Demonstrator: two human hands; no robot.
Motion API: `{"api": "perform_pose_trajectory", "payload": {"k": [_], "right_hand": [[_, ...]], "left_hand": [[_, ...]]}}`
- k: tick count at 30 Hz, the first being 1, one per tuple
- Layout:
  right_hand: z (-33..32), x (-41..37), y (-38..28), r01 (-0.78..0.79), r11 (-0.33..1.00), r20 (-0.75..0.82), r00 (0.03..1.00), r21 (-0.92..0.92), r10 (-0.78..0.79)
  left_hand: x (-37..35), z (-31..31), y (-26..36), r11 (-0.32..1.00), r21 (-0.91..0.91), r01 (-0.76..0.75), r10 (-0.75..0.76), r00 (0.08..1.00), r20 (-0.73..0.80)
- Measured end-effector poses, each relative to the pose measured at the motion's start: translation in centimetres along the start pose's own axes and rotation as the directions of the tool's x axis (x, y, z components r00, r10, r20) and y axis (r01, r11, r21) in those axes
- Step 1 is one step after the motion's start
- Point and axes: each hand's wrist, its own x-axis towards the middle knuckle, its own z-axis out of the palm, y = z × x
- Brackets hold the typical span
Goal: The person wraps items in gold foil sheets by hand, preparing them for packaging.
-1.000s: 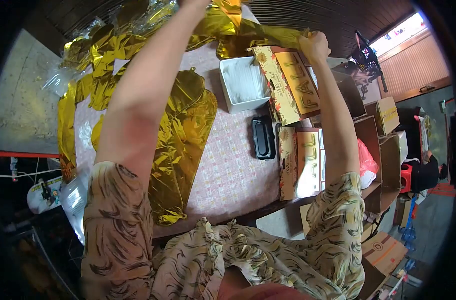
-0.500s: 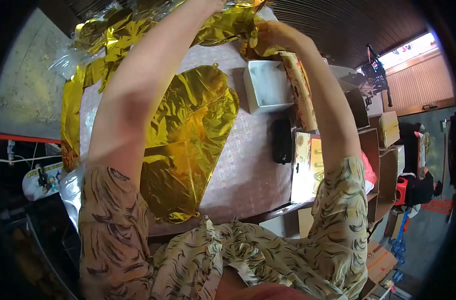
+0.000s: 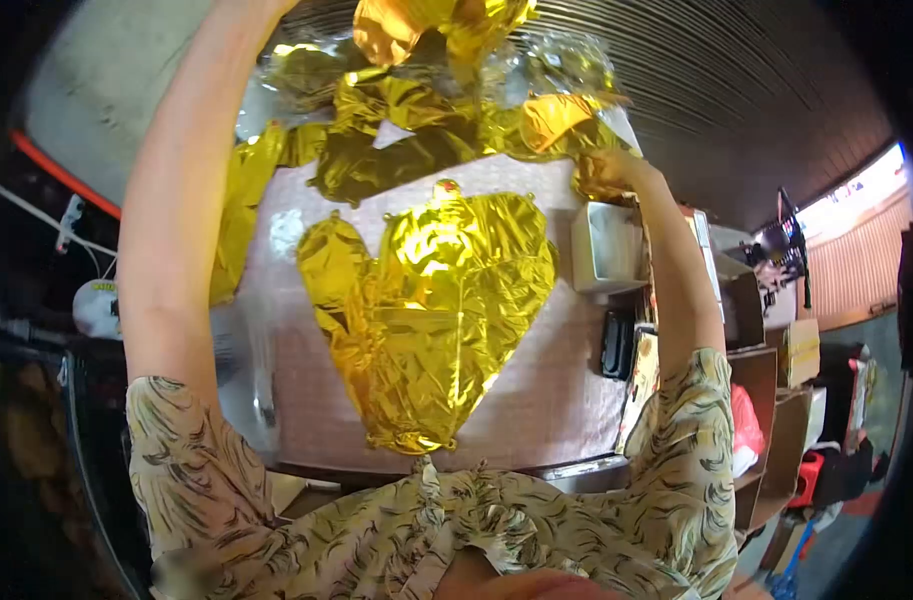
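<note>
A flat gold foil balloon with small tabs on its edge lies creased on the table in front of me. Beyond it stretches a second gold foil balloon, crumpled along the table's far side. My right hand is closed around the right end of this far foil, its fingers partly hidden. My left forearm reaches up past the top edge, so my left hand is out of view. Raised gold foil shows at the top; what holds it up is not visible.
Clear plastic wrapping lies among the far foil. A white box and a black case stand at the table's right side. Cardboard boxes are stacked to the right. A person in dark clothes is farther off.
My hands have moved apart, the left one up and out of view. The far foil is spread wider, with part of it raised. My view has shifted, and the near balloon now shows whole.
</note>
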Motion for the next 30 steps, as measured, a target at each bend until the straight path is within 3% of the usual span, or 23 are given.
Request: {"api": "perform_pose_trajectory", "payload": {"k": [1, 2, 3, 4, 5, 6, 7, 9, 10, 11, 12, 13, 15, 17, 19, 21, 22, 23, 25, 27, 28, 29, 30], "right_hand": [[-1.9, -1.2, -2.3, -0.073, 0.992, -0.117, 0.991, -0.098, 0.061], [-3.4, -1.8, -4.1, -0.156, 0.971, -0.234, 0.966, -0.183, 0.111], [-4.8, -1.4, -5.2, -0.144, 0.971, -0.231, 0.968, -0.192, 0.098], [-6.4, -0.7, -6.3, -0.215, 0.956, -0.287, 0.92, 0.2, 0.267], [-7.9, -0.9, -8.5, -0.233, 0.791, -0.267, 0.856, 0.565, 0.443], [-9.0, -1.7, -10.6, 0.027, 0.674, -0.325, 0.889, 0.738, 0.321], [-10.6, -3.4, -14.8, 0.271, 0.47, -0.408, 0.887, 0.84, 0.218], [-13.4, -7.5, -23.8, 0.444, 0.206, -0.464, 0.883, 0.872, 0.063], [-14.2, -9.3, -27.2, 0.459, 0.175, -0.466, 0.885, 0.871, 0.002], [-14.9, -10.8, -29.7, 0.467, 0.141, -0.464, 0.884, 0.873, -0.055], [-16.3, -11.5, -31.3, 0.318, -0.056, -0.312, 0.946, 0.947, 0.093], [-16.3, -13.8, -36.1, 0.427, 0.259, -0.478, 0.859, 0.866, 0.183], [-16.3, -15.2, -38.1, 0.308, 0.505, -0.46, 0.864, 0.806, 0.207], [-14.8, -14.3, -36.9, 0.37, 0.469, -0.498, 0.848, 0.802, 0.181], [-14.6, -14.2, -36.2, 0.258, 0.681, -0.534, 0.814, 0.685, 0.228], [-14.5, -16.0, -38.1, 0.207, 0.697, -0.51, 0.82, 0.686, 0.259], [-14.5, -16.5, -37.5, 0.232, 0.65, -0.473, 0.852, 0.723, 0.222], [-14.5, -17.0, -36.8, 0.251, 0.596, -0.437, 0.88, 0.763, 0.188], [-14.6, -18.3, -35.8, 0.23, 0.578, -0.404, 0.895, 0.783, 0.191], [-15.4, -19.8, -35.9, 0.34, 0.586, -0.34, 0.933, 0.735, -0.116], [-15.3, -20.0, -36.2, 0.379, 0.538, -0.36, 0.922, 0.753, -0.144], [-15.2, -20.1, -36.3, 0.38, 0.485, -0.368, 0.922, 0.788, -0.125], [-15.3, -20.1, -36.1, 0.422, 0.502, -0.397, 0.903, 0.755, -0.163]], "left_hand": [[2.4, -3.4, -1.0, 0.992, -0.102, -0.074, 0.094, 0.975, 0.203], [1.6, -3.4, -0.6, 0.985, -0.138, -0.106, 0.13, 0.975, 0.178], [0.7, -2.9, -0.3, 0.975, -0.176, -0.133, 0.16, 0.975, 0.153], [0.4, -3.2, -0.2, 0.983, -0.046, -0.178, 0.181, 0.981, 0.075], [-4.2, -0.4, 1.4, 0.975, -0.069, -0.213, 0.209, 0.976, -0.053], [-5.3, -0.1, 1.3, 0.939, 0.127, -0.319, 0.329, 0.942, -0.073], [-6.6, -0.1, 1.0, 0.859, 0.319, -0.401, 0.441, 0.895, -0.063], [-11.1, 1.2, 1.6, 0.733, 0.522, -0.436, 0.503, 0.864, 0.017], [-13.6, 1.7, 1.9, 0.631, 0.621, -0.465, 0.552, 0.831, 0.062], [-12.7, 1.4, -1.0, 0.159, 0.603, -0.782, 0.914, 0.348, 0.209], [-14.1, 1.9, -1.9, 0.189, 0.548, -0.815, 0.901, 0.365, 0.233], [-15.7, 2.4, -2.8, 0.141, 0.586, -0.798, 0.891, 0.361, 0.277], [-19.0, 2.1, -4.2, 0.168, 0.726, -0.667, 0.751, 0.564, 0.345], [-21.0, 2.7, -5.0, 0.18, 0.617, -0.766, 0.837, 0.449, 0.314], [-23.3, 2.1, -5.5, 0.247, 0.587, -0.771, 0.81, 0.497, 0.313], [-26.8, 1.3, -4.9, 0.476, 0.218, -0.852, 0.765, 0.524, 0.375], [-28.0, 0.2, -4.5, 0.498, 0.122, -0.859, 0.784, 0.506, 0.361], [-29.4, -2.0, -3.0, 0.57, 0.128, -0.812, 0.734, 0.573, 0.366], [-29.8, -5.6, -0.8, 0.634, 0.475, -0.61, 0.557, 0.787, 0.266], [-28.3, -6.9, -0.6, 0.412, 0.704, -0.579, 0.669, 0.717, 0.198], [-28.3, -8.4, 0.1, 0.159, 0.645, -0.747, 0.705, 0.543, 0.456], [-28.2, -9.8, -1.6, 0.172, 0.648, -0.742, 0.699, 0.555, 0.451], [-27.2, -11.4, -4.4, 0.37, 0.572, -0.732, 0.521, 0.673, 0.524]]}}
